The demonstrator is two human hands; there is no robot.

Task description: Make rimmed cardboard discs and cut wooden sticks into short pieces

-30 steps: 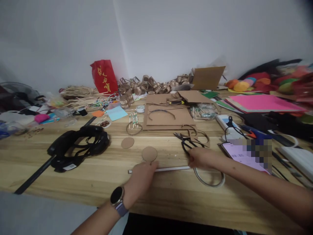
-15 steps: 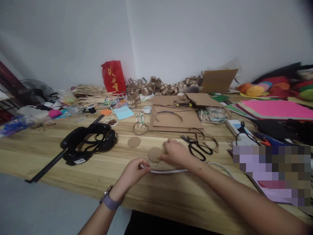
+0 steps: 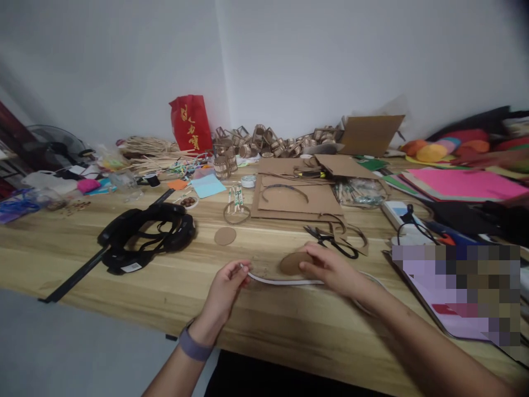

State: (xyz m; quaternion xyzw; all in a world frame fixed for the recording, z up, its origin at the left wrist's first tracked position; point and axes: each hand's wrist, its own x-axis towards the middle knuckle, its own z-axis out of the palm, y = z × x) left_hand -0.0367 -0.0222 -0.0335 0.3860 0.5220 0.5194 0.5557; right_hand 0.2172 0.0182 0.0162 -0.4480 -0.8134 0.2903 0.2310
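Observation:
My left hand (image 3: 230,284) pinches one end of a thin white strip (image 3: 281,282), which runs to the right in a shallow curve and passes behind my right hand. Between the thumb and fingers of my right hand (image 3: 330,268) is a round cardboard disc (image 3: 294,263), tilted and raised off the wood. A second cardboard disc (image 3: 225,236) lies flat further left. Just beyond my right hand rest black-handled scissors (image 3: 333,242). Behind the flat disc, a cardboard ring (image 3: 237,213) lies beside several short patterned sticks (image 3: 237,197).
A black strapped headset (image 3: 146,237) sits at left on the wooden table (image 3: 136,298). Cardboard sheets (image 3: 289,204) lie at centre, with small woven baskets (image 3: 264,142) behind. A red bag (image 3: 190,125) stands against the wall. Pink sheets (image 3: 463,184) and a white power strip (image 3: 399,214) are at right.
My right hand has picked the nearer cardboard disc off the table and moved right with it. My left hand still pinches the white strip, whose end is slightly higher.

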